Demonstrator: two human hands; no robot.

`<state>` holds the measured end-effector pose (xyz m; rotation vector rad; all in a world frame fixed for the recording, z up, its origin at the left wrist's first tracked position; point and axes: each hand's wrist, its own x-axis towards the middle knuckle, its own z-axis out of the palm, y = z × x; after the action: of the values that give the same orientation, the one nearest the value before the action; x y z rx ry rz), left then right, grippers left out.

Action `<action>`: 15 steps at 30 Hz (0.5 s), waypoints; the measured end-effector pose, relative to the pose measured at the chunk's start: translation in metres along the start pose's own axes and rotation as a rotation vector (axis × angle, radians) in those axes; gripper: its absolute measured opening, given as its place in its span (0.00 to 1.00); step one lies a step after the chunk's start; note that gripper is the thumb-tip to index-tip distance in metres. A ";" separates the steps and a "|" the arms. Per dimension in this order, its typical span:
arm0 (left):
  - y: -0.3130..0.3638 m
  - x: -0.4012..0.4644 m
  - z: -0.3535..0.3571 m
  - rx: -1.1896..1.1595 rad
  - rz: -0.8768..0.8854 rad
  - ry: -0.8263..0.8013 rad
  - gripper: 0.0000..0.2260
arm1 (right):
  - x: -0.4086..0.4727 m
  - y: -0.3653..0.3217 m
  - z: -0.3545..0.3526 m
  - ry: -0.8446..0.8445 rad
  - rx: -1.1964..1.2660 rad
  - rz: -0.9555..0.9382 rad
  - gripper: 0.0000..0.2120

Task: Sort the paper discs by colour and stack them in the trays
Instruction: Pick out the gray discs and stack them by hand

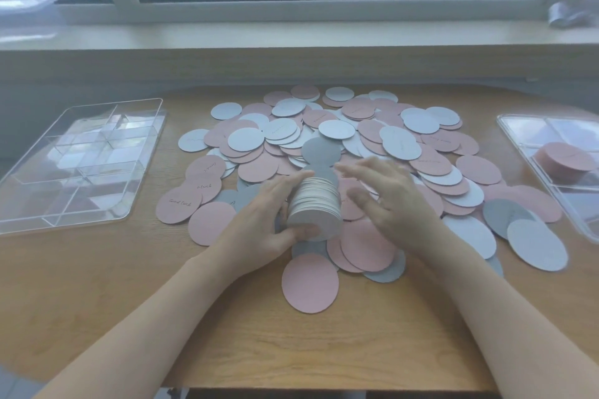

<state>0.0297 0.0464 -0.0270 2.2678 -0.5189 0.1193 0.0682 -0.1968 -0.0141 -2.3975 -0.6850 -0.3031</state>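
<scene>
While the left hand (262, 223) grips a ridged disc stack (316, 204), the right hand (385, 201) hovers slack-fingered — matte paper rounds.

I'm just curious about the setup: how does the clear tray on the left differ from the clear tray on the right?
The left tray lies fully in view, while the right tray is cut off by the picture's edge. The left tray's compartments hold no discs, whereas the right tray already holds a stack of pink discs in one compartment. The left tray shows many dividers; fewer show in the right tray. Both are clear plastic, divided into compartments, and rest on the wooden table beside the disc pile.
</scene>
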 end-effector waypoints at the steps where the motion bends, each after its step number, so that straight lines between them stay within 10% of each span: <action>1: -0.001 0.000 0.000 0.016 0.000 0.013 0.33 | 0.001 0.006 -0.005 0.065 -0.089 0.046 0.19; 8: -0.004 -0.001 -0.001 -0.057 -0.021 -0.012 0.31 | -0.002 0.020 -0.020 -0.227 -0.396 0.287 0.32; 15: -0.003 0.000 -0.001 -0.059 -0.012 -0.015 0.32 | -0.001 0.025 -0.016 -0.155 -0.475 0.181 0.25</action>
<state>0.0306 0.0488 -0.0281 2.2151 -0.5103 0.0797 0.0805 -0.2237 -0.0147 -2.9391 -0.4973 -0.2227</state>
